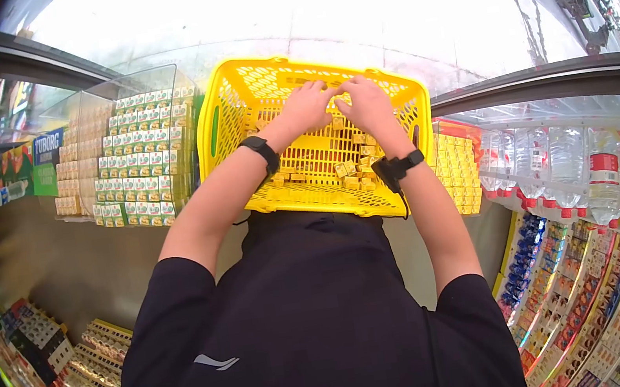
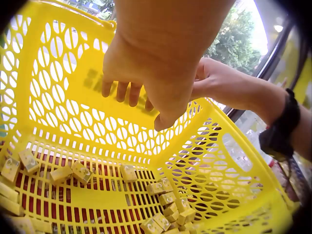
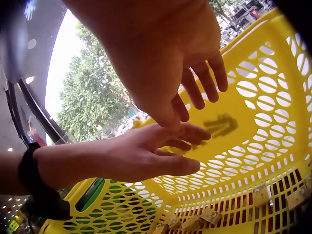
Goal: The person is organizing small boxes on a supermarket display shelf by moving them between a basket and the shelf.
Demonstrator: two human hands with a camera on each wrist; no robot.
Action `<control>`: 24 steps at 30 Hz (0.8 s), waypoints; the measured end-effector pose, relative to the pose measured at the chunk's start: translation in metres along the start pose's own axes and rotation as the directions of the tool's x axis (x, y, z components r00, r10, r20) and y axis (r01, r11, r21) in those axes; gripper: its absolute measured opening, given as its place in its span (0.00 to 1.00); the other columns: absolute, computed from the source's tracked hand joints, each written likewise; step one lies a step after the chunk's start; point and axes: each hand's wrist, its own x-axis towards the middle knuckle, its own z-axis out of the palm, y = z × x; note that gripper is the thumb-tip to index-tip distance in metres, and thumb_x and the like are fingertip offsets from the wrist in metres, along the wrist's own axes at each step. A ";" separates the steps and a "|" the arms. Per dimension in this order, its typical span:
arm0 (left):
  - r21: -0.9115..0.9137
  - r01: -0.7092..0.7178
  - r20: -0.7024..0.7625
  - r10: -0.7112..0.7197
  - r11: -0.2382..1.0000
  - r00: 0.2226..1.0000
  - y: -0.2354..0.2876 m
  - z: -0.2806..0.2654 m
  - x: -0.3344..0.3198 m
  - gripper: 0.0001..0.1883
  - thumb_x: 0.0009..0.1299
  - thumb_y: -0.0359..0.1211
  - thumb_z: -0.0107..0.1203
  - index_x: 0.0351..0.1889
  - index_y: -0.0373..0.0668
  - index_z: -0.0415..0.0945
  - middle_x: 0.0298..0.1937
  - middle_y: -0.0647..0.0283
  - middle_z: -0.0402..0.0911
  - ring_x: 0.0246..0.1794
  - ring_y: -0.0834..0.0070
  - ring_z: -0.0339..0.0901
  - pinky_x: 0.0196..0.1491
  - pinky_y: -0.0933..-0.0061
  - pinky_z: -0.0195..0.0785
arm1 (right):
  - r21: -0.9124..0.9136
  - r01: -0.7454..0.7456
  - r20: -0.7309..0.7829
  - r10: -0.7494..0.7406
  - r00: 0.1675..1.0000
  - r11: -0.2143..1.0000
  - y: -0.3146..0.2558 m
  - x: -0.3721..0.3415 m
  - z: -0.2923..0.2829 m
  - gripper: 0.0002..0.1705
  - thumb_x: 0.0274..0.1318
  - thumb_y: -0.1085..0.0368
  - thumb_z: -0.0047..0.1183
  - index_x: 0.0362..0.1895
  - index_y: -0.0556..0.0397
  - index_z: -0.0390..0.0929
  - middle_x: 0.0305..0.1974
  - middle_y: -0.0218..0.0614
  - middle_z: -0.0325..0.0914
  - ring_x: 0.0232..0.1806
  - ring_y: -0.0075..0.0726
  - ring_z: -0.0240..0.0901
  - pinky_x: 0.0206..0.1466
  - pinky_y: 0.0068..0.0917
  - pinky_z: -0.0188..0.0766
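Note:
Over the far half of a yellow plastic shopping basket (image 1: 239,84), my left hand (image 1: 307,107) and right hand (image 1: 366,105) hover close together, their fingertips nearly meeting in the head view. Fingers of the left hand (image 2: 151,73) hang loosely down with nothing in them. The right hand (image 3: 161,63) also has relaxed, slightly spread fingers and holds nothing. Small yellow boxes (image 2: 185,216) lie scattered on the basket's slotted floor, with a cluster on the right side and several more on the left. Dark bands circle both wrists.
Left of the basket stands a clear bin of stacked small green-and-white boxes (image 1: 136,166). To the right are stacked yellow boxes (image 1: 458,173) and large water bottles (image 1: 560,166). Packed snack shelves (image 1: 594,296) fill the lower right. A window frame (image 1: 547,75) runs behind.

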 end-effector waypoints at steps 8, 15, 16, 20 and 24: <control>-0.008 0.238 0.262 -0.228 0.971 0.938 -0.014 0.059 0.001 0.47 0.59 0.56 0.76 0.75 0.53 0.71 0.74 0.48 0.71 0.77 0.48 0.67 0.74 0.41 0.64 | -0.362 -0.275 0.387 0.413 0.825 0.890 0.033 -0.018 0.090 0.34 0.55 0.34 0.65 0.51 0.49 0.90 0.61 0.45 0.79 0.64 0.53 0.75 0.63 0.57 0.75; -0.005 0.286 0.278 -0.273 0.958 0.921 -0.031 0.083 -0.011 0.46 0.59 0.55 0.76 0.76 0.53 0.70 0.76 0.48 0.69 0.79 0.48 0.63 0.79 0.43 0.57 | -0.425 -0.215 0.275 0.352 0.895 0.879 0.049 -0.034 0.132 0.35 0.58 0.31 0.62 0.52 0.49 0.87 0.58 0.41 0.78 0.63 0.49 0.74 0.61 0.56 0.72; -0.008 0.307 0.278 -0.293 0.952 0.915 -0.030 0.083 -0.012 0.46 0.59 0.54 0.76 0.76 0.54 0.70 0.77 0.49 0.67 0.80 0.48 0.62 0.79 0.43 0.57 | -0.408 -0.227 0.239 0.343 0.908 0.884 0.049 -0.035 0.135 0.30 0.59 0.38 0.63 0.50 0.49 0.87 0.56 0.41 0.79 0.62 0.48 0.74 0.60 0.53 0.72; -0.032 0.284 0.244 -0.268 0.958 0.932 -0.033 0.079 -0.013 0.45 0.61 0.52 0.75 0.77 0.56 0.68 0.79 0.50 0.65 0.80 0.48 0.61 0.80 0.43 0.56 | -0.339 -0.181 0.163 0.247 0.955 0.923 0.055 -0.038 0.149 0.19 0.56 0.51 0.64 0.44 0.51 0.87 0.54 0.42 0.80 0.58 0.53 0.76 0.54 0.53 0.76; -0.093 0.249 0.127 -0.237 0.964 0.963 -0.028 0.058 -0.008 0.37 0.61 0.48 0.75 0.70 0.57 0.76 0.77 0.50 0.68 0.78 0.48 0.63 0.79 0.45 0.58 | -0.250 -0.201 0.212 0.256 0.943 0.947 0.041 -0.024 0.118 0.18 0.55 0.55 0.65 0.45 0.50 0.88 0.55 0.42 0.80 0.61 0.50 0.76 0.61 0.52 0.74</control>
